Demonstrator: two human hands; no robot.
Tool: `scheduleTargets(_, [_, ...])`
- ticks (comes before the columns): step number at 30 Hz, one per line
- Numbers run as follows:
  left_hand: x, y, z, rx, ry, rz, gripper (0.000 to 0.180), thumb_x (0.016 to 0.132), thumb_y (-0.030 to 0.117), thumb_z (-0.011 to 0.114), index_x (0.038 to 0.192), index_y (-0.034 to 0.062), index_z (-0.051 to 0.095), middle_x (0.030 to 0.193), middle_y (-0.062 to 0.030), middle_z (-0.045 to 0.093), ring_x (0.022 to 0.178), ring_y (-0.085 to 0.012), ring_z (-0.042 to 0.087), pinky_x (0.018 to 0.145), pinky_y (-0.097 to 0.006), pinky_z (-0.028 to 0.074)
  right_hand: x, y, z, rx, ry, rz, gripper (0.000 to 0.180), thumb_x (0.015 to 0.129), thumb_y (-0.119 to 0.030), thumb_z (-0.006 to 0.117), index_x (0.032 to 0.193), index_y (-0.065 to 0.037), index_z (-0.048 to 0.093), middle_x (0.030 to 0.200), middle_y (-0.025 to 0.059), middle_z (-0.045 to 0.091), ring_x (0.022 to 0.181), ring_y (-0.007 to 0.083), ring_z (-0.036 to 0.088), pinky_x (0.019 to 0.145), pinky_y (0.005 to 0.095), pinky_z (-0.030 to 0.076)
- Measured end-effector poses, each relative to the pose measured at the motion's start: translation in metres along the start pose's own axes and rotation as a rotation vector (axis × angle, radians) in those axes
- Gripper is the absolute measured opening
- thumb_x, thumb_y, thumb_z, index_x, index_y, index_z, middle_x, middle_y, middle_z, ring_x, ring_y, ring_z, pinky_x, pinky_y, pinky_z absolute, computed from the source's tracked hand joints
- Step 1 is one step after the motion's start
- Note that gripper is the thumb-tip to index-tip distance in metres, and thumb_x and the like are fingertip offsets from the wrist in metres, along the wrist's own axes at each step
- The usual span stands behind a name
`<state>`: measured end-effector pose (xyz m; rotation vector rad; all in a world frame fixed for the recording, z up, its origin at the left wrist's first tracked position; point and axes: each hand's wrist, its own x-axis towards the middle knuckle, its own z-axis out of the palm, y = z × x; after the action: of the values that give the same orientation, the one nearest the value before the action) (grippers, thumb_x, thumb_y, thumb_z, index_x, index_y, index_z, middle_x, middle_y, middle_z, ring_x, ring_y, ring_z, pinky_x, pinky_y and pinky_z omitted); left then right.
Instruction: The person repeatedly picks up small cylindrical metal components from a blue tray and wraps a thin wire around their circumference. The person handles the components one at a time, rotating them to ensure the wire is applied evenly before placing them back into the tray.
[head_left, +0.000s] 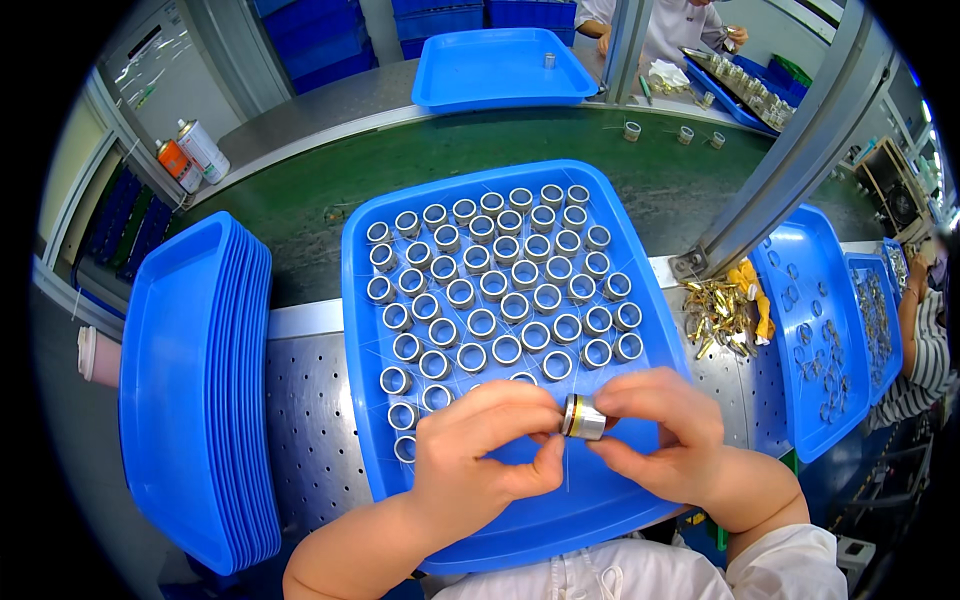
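Between my two hands, above the near part of a blue tray (540, 525), is a short silver metal cylinder (587, 422) with a yellow band and a dark ring at its left end. My left hand (487, 440) pinches that left end with thumb and forefinger. The right end is gripped by my right hand (665, 430), also between thumb and fingers. A thin wire or thread hangs below the cylinder. Beyond my hands, many open metal rings (506, 349) stand upright in loose rows in the tray, with fine wires sticking out among them.
Left stands a stack of blue trays (215, 400). A green belt (460, 145) crosses behind, carrying a few cylinders (685, 135). Brass-coloured parts (715, 315) lie beside a metal post (790, 150). Further right is a tray of wire rings (825, 350). Co-workers sit at far right and behind.
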<state>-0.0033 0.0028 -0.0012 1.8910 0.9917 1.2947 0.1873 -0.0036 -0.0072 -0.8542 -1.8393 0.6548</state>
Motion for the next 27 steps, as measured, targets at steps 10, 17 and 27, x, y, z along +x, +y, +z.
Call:
scheduleTargets(10, [-0.0006, 0.0, -0.0002, -0.059, -0.025, -0.078, 0.017, 0.061, -0.004, 0.071, 0.076, 0.0021, 0.065, 0.08, -0.0069, 0.064, 0.063, -0.0121, 0.062, 0.055, -0.022, 0.05, 0.001, -0.0015, 0.0007, -0.115, -0.018, -0.149, 0.037, 0.064, 0.003, 0.075, 0.098, -0.006, 0.067, 0.097, 0.011, 0.06, 0.078, 0.02, 0.062, 0.063, 0.0262, 0.053])
scheduleTargets(17, [-0.0029, 0.0004, 0.0001, 0.062, -0.01, 0.047, 0.018, 0.059, -0.003, 0.072, 0.074, 0.0038, 0.064, 0.078, -0.0053, 0.063, 0.061, -0.0129, 0.061, 0.052, -0.022, 0.048, 0.0003, -0.0058, 0.0009, 0.005, -0.01, 0.002, 0.037, 0.062, -0.001, 0.079, 0.097, -0.001, 0.065, 0.096, 0.0115, 0.062, 0.077, 0.0201, 0.063, 0.062, 0.0271, 0.053])
scheduleTargets(27, [-0.0015, -0.0016, 0.0017, -0.139, -0.046, -0.141, 0.02, 0.061, -0.007, 0.07, 0.078, 0.0012, 0.065, 0.082, -0.0072, 0.064, 0.063, -0.0116, 0.064, 0.057, -0.021, 0.052, 0.0017, -0.0001, 0.0007, -0.135, -0.021, -0.199, 0.039, 0.064, 0.005, 0.074, 0.101, -0.005, 0.066, 0.095, 0.011, 0.061, 0.073, 0.0179, 0.063, 0.062, 0.0257, 0.054])
